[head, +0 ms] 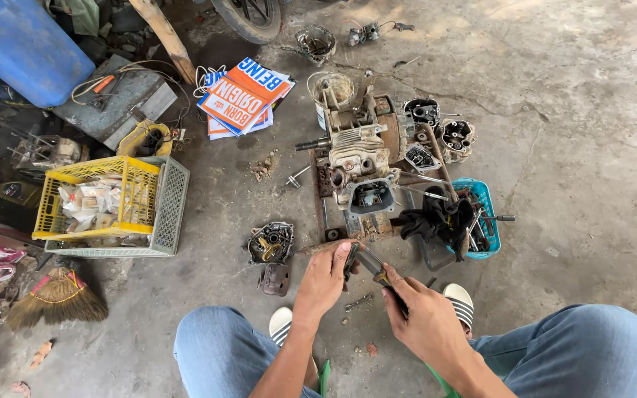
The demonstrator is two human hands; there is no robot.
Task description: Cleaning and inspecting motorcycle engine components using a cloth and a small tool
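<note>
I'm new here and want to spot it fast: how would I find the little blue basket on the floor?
Start at the rusty engine block in the middle of the concrete floor. Just right of it, beside a black rag, sits the blue basket, holding metal tools. It is small and turquoise, unlike the big yellow crate at far left.

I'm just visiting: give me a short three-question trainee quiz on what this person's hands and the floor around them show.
1. True or false: the right hand grips a pair of pliers.
2. What does the left hand touch? A) the broom B) the pliers' tip C) the blue tray
3. What colour is the crate holding small packets?

Key: 1 true; 2 B; 3 yellow.
</note>
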